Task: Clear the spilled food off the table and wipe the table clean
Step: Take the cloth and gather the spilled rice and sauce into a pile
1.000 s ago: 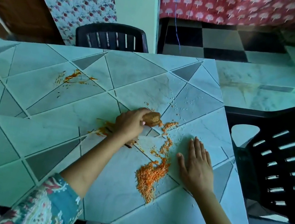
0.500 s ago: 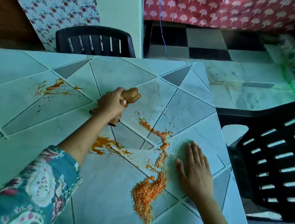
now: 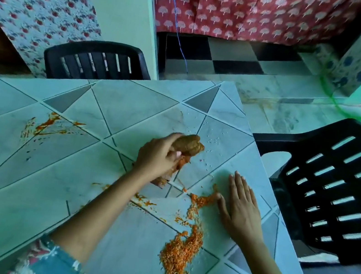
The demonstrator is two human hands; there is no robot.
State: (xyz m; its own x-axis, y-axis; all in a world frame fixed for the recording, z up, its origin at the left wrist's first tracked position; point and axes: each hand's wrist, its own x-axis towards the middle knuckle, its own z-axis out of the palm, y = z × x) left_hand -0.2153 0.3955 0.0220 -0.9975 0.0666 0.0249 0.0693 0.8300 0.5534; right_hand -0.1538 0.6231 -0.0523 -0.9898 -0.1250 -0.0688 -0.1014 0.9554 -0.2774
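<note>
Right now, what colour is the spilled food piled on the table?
Orange. The spilled food shows best in the head view, the only one.

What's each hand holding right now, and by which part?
Left hand grips the wadded brown cloth round its middle, ends sticking out. Right hand holds nothing, flat on the table.

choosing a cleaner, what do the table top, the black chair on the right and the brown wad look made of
Table top: marble-veined tile pattern with a slight sheen; real tile or a printed sheet, unclear. Right black chair: likely moulded plastic, matte, with a slotted back. Brown wad in the left hand: probably stained cloth, crumpled and soft-looking.
</note>
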